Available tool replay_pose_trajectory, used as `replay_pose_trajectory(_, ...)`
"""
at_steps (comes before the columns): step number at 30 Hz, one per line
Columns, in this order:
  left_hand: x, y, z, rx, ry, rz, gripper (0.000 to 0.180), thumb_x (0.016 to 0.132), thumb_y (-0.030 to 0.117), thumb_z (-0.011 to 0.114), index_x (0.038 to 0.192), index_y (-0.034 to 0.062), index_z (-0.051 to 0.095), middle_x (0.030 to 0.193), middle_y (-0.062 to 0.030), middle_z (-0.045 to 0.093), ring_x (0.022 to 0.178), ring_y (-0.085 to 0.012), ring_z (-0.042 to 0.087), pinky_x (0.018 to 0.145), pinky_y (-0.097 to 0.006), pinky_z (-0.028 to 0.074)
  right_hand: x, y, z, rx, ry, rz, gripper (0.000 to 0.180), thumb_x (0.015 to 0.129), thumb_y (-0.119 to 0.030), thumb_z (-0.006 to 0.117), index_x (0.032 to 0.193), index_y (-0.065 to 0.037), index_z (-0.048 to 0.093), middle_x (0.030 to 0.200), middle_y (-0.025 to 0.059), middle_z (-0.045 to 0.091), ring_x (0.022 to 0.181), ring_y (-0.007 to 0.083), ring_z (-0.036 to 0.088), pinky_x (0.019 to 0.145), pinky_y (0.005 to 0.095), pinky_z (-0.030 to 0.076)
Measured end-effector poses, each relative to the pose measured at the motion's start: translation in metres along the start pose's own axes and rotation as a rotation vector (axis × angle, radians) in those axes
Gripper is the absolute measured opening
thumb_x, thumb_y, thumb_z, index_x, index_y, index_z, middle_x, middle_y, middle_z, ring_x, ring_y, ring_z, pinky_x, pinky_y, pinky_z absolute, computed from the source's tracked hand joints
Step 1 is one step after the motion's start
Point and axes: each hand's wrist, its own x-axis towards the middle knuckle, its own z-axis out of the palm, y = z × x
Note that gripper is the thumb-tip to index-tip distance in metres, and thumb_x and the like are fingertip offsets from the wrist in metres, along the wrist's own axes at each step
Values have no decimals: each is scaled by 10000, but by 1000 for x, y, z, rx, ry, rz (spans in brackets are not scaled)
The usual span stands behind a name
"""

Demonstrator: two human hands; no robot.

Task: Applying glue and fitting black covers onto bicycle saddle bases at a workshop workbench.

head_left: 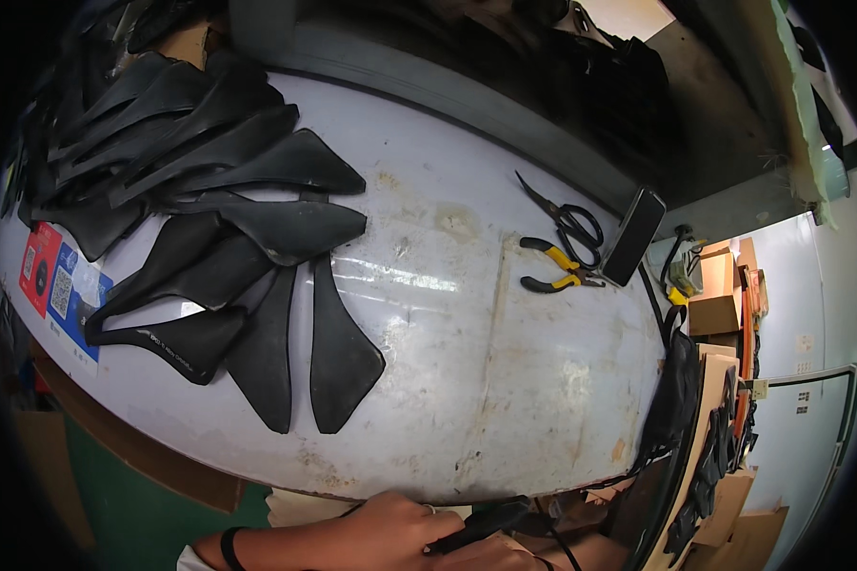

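Both my hands are at the lower edge, just off the table's near side. My left hand (390, 525) is closed, its fingers curled against a narrow black piece (493, 520). Beside it, my right hand (490, 554) grips the same piece from below, partly cut off by the picture's edge. Only part of the held piece shows, so its full shape is hidden. On the table's left half lie several black paddle-shaped pieces, each narrow at one end and wide at the other. The nearest loose one (341, 366) lies flat, apart from my hands.
More black pieces (176, 124) are heaped at the far left, by a red and blue printed card (52, 262). Scissors (571, 224), yellow-and-black pliers (554, 266) and a propped phone (635, 236) stand toward the table's right. Cardboard boxes (719, 295) are beyond the right edge.
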Motion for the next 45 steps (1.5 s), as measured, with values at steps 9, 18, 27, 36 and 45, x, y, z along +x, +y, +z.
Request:
replay_pose_trajectory(9,4,23,-26,-236,66,37,221,868,203,782,940,33,661,682,-160,592,591,-363,616,535,-444,476,-41,-32,0,-64,522,402,667,882,-104,793,1428,73,453,1245,246,632,681,233,692,610,326,536)
replay_pose_trajectory(18,14,65,-28,290,221,191,371,830,315,832,944,23,634,677,-110,557,575,-297,594,531,-398,477,-66,5,34,3,966,574,490,767,-104,907,1137,-35,593,1041,127,647,892,220,672,753,329,549)
replay_pose_trajectory(27,37,46,-46,68,-71,223,318,775,241,866,991,53,728,752,-118,673,601,-301,650,530,-402,498,-95,12,-9,887,869,571,442,672,67,840,1094,115,718,1035,406,682,589,302,700,505,340,580)
replay_pose_trajectory(36,55,70,-42,-163,7,-1,452,875,188,783,1275,20,658,1050,-201,683,877,-376,684,743,-380,533,-97,29,-10,968,1017,435,431,836,-123,817,1182,88,669,871,292,699,534,270,671,499,325,554)
replay_pose_trajectory(45,52,117,-57,64,-105,-288,316,928,205,701,1178,13,685,955,-250,693,864,-430,682,745,-452,541,-34,-8,-16,-129,634,-538,273,973,-260,723,990,-8,618,937,152,688,701,258,697,599,394,588)
